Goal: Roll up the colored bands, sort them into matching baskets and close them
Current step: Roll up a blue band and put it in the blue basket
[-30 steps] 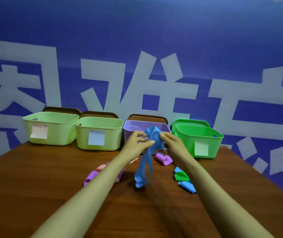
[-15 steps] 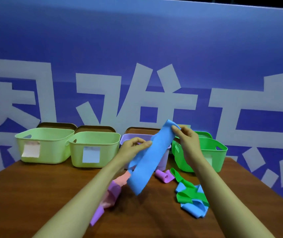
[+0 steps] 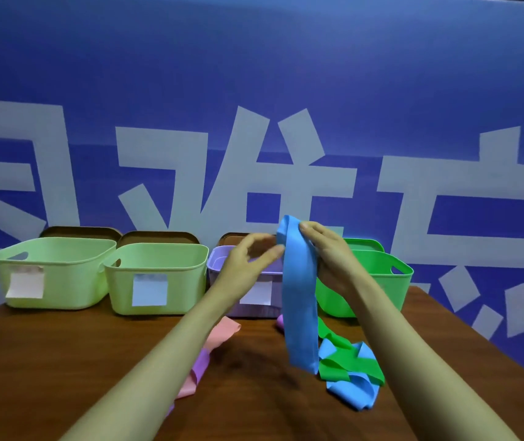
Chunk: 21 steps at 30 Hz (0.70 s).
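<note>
My right hand (image 3: 330,259) grips the top end of a long blue band (image 3: 299,300), which hangs straight down to just above the table. My left hand (image 3: 248,265) hovers beside the band with fingers spread, its fingertips at the band's left edge. Behind the hands stand two light green baskets (image 3: 47,272) (image 3: 155,278), a purple basket (image 3: 219,259) and a bright green basket (image 3: 385,281), all without lids on. On the table lie a pink band (image 3: 222,332), a purple band (image 3: 201,366), a green band (image 3: 350,366) and another blue band (image 3: 350,389).
Brown lids (image 3: 79,232) (image 3: 159,237) lean behind the baskets, and a green lid (image 3: 364,243) stands behind the bright green one. Paper labels mark the basket fronts. The wooden table (image 3: 63,361) ends at the right near a blue printed wall (image 3: 286,90).
The blue band has gone from slanting between both hands to hanging vertically from my right hand. My left hand has let go of it and opened beside it.
</note>
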Each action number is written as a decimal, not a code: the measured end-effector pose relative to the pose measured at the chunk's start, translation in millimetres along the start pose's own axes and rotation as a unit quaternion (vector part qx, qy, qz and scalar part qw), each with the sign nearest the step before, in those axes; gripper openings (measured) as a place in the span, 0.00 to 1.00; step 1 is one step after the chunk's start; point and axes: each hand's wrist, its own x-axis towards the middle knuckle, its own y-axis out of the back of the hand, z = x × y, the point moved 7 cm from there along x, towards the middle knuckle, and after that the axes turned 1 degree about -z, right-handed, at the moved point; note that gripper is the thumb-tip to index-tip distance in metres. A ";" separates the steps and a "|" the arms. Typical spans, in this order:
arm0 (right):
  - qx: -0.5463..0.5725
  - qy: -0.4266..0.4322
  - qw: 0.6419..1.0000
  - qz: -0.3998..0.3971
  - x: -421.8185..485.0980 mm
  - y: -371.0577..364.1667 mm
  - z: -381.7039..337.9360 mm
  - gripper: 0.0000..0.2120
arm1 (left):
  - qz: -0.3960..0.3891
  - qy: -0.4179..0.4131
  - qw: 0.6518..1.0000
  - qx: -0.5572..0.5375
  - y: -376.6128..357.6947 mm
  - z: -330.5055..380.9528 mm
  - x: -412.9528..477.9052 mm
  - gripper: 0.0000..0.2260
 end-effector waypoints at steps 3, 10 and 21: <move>-0.040 -0.003 0.999 -0.015 -2.6 0.8 2.7 0.07 | 0.014 -0.025 1.000 0.011 -1.9 15.9 10.3 0.03; -0.102 -0.013 0.995 0.008 -9.1 8.0 25.0 0.17 | 0.022 0.023 0.999 0.044 -5.5 5.1 21.0 0.02; -0.395 0.011 0.918 0.043 -3.4 50.0 58.5 0.03 | 0.096 0.100 0.988 -0.064 27.4 0.7 19.8 0.08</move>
